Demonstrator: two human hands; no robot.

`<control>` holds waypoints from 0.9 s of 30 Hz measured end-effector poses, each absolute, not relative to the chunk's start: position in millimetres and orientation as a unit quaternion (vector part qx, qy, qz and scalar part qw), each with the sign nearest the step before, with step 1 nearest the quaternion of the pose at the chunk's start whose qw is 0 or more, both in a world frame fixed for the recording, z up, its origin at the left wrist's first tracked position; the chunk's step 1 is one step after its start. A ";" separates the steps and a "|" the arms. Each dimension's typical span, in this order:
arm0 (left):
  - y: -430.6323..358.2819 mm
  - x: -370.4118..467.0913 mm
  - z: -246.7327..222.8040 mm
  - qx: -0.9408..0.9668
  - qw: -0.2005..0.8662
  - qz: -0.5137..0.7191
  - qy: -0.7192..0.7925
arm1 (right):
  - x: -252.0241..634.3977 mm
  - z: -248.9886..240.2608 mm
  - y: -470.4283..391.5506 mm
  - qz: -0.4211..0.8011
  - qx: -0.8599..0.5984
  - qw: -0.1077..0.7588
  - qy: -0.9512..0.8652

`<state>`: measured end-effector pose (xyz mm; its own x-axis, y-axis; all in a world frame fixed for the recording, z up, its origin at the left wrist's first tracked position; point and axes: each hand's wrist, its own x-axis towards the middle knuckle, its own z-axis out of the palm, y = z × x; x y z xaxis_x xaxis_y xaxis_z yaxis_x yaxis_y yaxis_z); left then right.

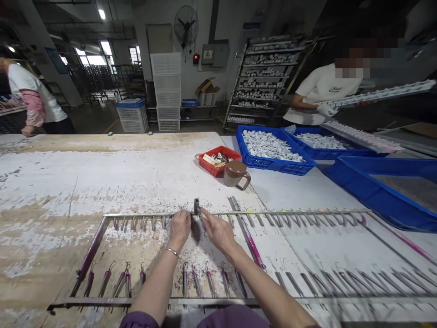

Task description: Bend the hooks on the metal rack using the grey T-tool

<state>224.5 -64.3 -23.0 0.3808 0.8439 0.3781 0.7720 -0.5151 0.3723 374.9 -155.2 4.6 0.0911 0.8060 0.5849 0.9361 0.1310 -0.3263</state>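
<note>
A metal rack frame [92, 246] with rows of thin hooked rods [209, 281] lies flat before me; some rods are bare grey, others coated purple. My left hand [180, 226] is closed at the frame's far bar, its fingers curled down so that what they grip is hidden. Just to its right, a short grey metal tube [196, 206] stands upright at the bar. My right hand [218, 231] is closed, its fingertips against the tube's right side. The lower end of the tube is partly hidden between the hands.
Beyond the frame stand a brown lidded mug [235, 174] and a red basket [215, 169] of small items. Blue trays [276, 164] of small white parts are at right. A co-worker [327, 91] there holds a long rack; another person [37, 100] stands far left.
</note>
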 end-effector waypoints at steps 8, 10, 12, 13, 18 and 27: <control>-63.3 222.6 -24.1 0.833 0.060 0.257 0.487 | 374.1 12.2 -155.2 -0.091 -0.628 0.370 -0.679; -63.1 222.2 -24.0 0.835 0.059 0.259 0.481 | 376.3 11.2 -154.2 -0.079 -0.635 0.354 -0.682; -62.9 222.1 -24.0 0.836 0.055 0.253 0.483 | 378.3 15.2 -154.9 -0.082 -0.629 0.386 -0.670; -62.8 222.2 -24.0 0.837 0.053 0.248 0.486 | 378.6 17.6 -155.5 -0.090 -0.621 0.409 -0.663; -62.9 223.1 -22.7 0.834 0.056 0.238 0.495 | 372.6 11.2 -154.1 -0.116 -0.626 0.385 -0.669; -62.7 222.4 -24.7 0.836 0.061 0.254 0.483 | 371.8 11.2 -155.4 -0.110 -0.607 0.425 -0.662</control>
